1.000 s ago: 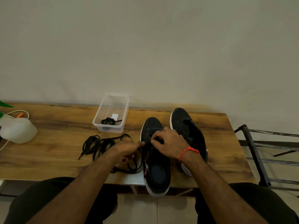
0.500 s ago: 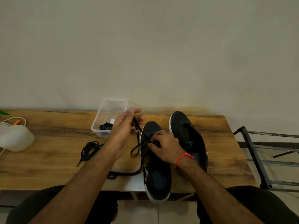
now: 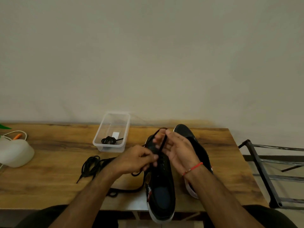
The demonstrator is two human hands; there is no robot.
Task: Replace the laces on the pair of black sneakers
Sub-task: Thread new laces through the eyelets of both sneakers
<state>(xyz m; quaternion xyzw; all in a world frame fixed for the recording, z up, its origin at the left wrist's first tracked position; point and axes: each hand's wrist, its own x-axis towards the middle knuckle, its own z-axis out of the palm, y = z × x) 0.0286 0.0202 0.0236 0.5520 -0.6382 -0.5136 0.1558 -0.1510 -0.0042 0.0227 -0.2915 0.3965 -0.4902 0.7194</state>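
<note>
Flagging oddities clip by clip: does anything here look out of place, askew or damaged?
Only one thing: the near sneaker has its heel end hanging past the table's front edge, so it could tip. The loose laces heaped on the table and the bundle in the clear tub suit the job. No damage visible.

You find no readable text. The white label (image 3: 116, 134) inside the clear tub (image 3: 98, 142), at 11 o'clock from the near sneaker (image 3: 162, 191), looks blank; that sneaker's red side mark (image 3: 149, 193) is too blurred to read.
</note>
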